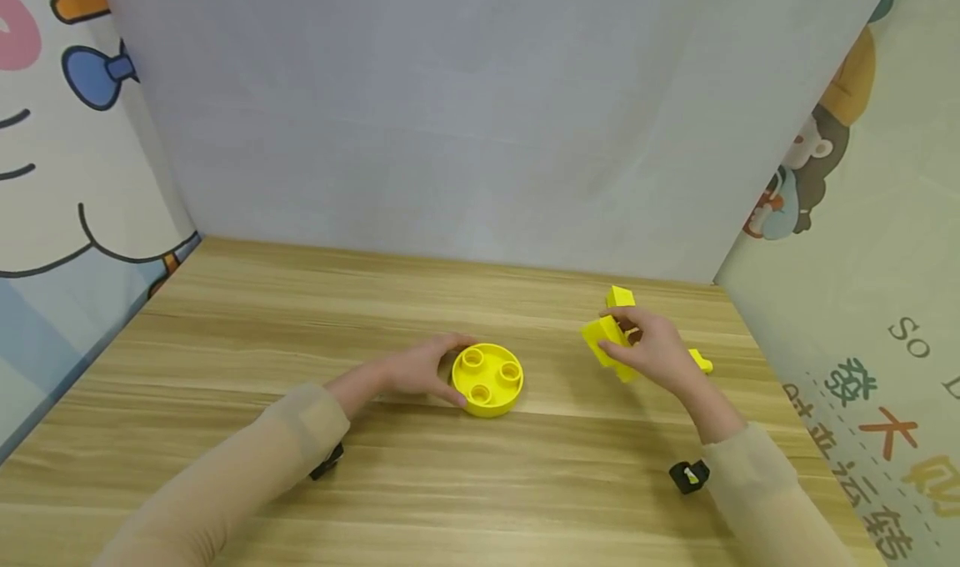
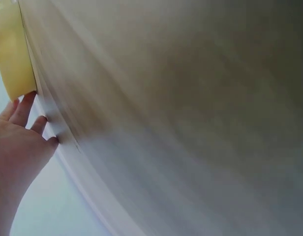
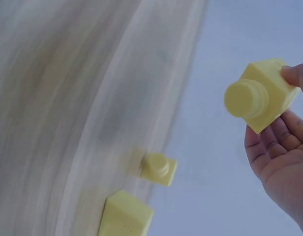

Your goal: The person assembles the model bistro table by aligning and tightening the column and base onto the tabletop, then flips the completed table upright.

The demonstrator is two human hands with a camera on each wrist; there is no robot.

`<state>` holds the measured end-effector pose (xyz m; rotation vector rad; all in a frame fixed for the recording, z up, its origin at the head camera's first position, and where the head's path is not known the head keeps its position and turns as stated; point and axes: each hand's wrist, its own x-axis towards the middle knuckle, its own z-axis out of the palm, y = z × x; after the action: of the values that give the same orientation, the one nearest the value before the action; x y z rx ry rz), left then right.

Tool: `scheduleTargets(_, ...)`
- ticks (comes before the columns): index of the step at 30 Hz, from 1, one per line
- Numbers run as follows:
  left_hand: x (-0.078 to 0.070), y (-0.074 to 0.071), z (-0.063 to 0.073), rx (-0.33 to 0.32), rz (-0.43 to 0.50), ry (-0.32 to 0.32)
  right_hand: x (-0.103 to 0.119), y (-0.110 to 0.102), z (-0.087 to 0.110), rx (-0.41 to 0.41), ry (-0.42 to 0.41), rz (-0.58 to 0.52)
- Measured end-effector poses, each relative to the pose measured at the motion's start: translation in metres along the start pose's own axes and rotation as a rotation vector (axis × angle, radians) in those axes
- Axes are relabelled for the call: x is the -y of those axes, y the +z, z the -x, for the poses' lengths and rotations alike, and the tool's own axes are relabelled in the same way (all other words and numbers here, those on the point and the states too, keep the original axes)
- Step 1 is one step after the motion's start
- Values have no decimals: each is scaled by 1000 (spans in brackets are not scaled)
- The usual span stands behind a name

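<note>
A round yellow base (image 1: pixel 487 383) with three hollow round sockets lies on the wooden table. My left hand (image 1: pixel 423 371) grips its left side, thumb at the near rim and fingers at the far rim. In the left wrist view, the fingers touch the yellow side wall (image 2: pixel 16 59). My right hand (image 1: pixel 651 352) pinches a yellow block (image 1: pixel 604 340), raised over the table to the right of the base. The right wrist view shows a round peg (image 3: pixel 245 98) on this block, with the thumb on one side and fingers beneath.
Behind the right hand stands another yellow block (image 1: pixel 620 296). A yellow piece with a rounded knob (image 1: pixel 701 361) lies right of that hand, partly hidden by it. Small black devices sit by both sleeves. A pale cloth (image 1: pixel 450 133) hangs along the table's back edge.
</note>
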<state>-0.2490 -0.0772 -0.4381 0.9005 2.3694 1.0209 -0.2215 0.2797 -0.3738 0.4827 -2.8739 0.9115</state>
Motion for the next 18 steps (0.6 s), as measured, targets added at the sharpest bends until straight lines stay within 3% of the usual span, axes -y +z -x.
scheduleTargets(8, -1, 5, -2, -42, 26, -13, 32, 4, 3, -93, -62, -139)
scheduleTargets(18, -1, 3, -1, -30, 9, 47, 59, 24, 3, -126, -97, -406)
